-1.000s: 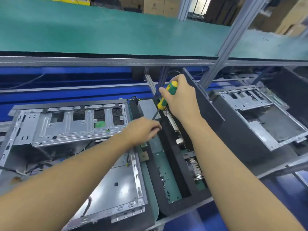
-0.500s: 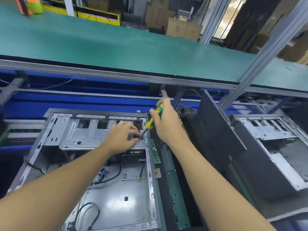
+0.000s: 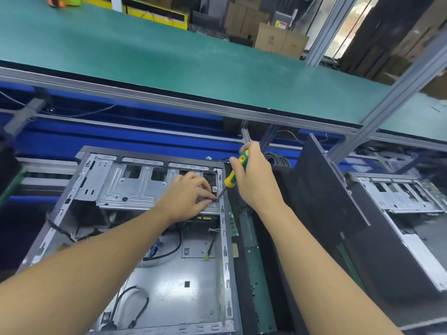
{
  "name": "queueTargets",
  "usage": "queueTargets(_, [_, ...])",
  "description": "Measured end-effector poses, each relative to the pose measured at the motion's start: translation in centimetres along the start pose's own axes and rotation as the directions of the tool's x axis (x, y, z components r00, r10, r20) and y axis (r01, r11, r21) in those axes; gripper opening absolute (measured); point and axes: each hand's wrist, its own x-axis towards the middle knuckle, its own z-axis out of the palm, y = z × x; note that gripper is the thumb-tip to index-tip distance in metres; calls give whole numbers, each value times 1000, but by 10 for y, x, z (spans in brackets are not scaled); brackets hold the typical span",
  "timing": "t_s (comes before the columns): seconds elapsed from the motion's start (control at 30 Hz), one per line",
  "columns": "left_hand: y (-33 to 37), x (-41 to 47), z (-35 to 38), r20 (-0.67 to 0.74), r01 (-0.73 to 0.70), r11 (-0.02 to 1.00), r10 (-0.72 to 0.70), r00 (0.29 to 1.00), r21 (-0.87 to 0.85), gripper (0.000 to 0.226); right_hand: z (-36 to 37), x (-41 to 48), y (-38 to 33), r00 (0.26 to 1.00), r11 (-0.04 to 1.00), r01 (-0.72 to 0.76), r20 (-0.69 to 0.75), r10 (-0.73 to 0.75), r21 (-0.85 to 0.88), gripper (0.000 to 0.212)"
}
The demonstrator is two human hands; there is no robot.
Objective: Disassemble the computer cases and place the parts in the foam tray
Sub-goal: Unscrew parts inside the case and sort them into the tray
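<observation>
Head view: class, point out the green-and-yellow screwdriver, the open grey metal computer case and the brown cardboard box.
Green-and-yellow screwdriver [image 3: 231,178], head view, lower handle.
Open grey metal computer case [image 3: 174,293], head view, bare floor panel.
Brown cardboard box [image 3: 268,39], head view, front face.

- A factory disassembly line: a long green-matted work shelf [image 3: 169,68] runs across on grey aluminium framing [image 3: 377,112].
- A blue-panelled lower level [image 3: 121,141] lies beneath it.
- Opened grey steel computer cases [image 3: 169,286] sit in a row, one just beside a black foam tray [image 3: 242,274].
- Brown cardboard cartons [image 3: 278,39] are stacked behind.
- A green-and-yellow-handled screwdriver [image 3: 235,172] is in use.
</observation>
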Motion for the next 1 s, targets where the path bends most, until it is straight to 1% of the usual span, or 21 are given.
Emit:
queueTargets(0.33, [-1, -2, 1, 2, 2, 1000, -2, 1000, -31, 20, -1, -1, -6, 1000, 1000, -2, 1, 2, 7, 19])
queueTargets(0.53, [-1, -1, 1, 3, -5, 1000, 5, 1000, -27, 21, -1, 0, -8, 1000, 998, 4, 8, -3, -60, 20])
queueTargets(0.67, [-2, -1, 2, 2, -6, 1000, 6, 1000, -14, 21, 2, 0, -9, 998, 995, 54, 44, -50, -79, 22])
queueTargets(0.7, [-2, -1, 2, 2, -5, 1000, 5, 1000, -9, 21, 1, 1, -10, 996, 990, 74, 62, -67, -117, 25])
queueTargets(0.77, [-2, -1, 3, -3, -1, 1000, 0, 1000, -14, 22, -1, 5, -12, 992, 961, 99, 100, -75, -259, 39])
queueTargets(0.83, [-2, 0, 4, -12, 10, 1000, -11, 1000, -28, 22, -5, 9, -16, 992, 899, 84, 122, -35, -429, 52])
queueTargets(0.87, [-2, 0, 4, -12, 15, 999, -15, 1000, -32, 22, -7, 11, -17, 994, 857, 73, 110, -18, -511, 56])
queueTargets(0.93, [-2, 0, 5, -10, 24, 999, -24, 1000, -40, 23, -9, 12, -21, 997, 760, 56, 78, -8, -648, 60])
queueTargets(0.97, [-2, 0, 5, -8, 28, 999, -28, 1000, -40, 23, -11, 13, -22, 997, 732, 55, 78, -2, -679, 60])
queueTargets(1.0, [-3, 0, 6, -6, 30, 999, -30, 1000, -38, 24, -12, 14, -23, 995, 740, 64, 101, 6, -669, 57])
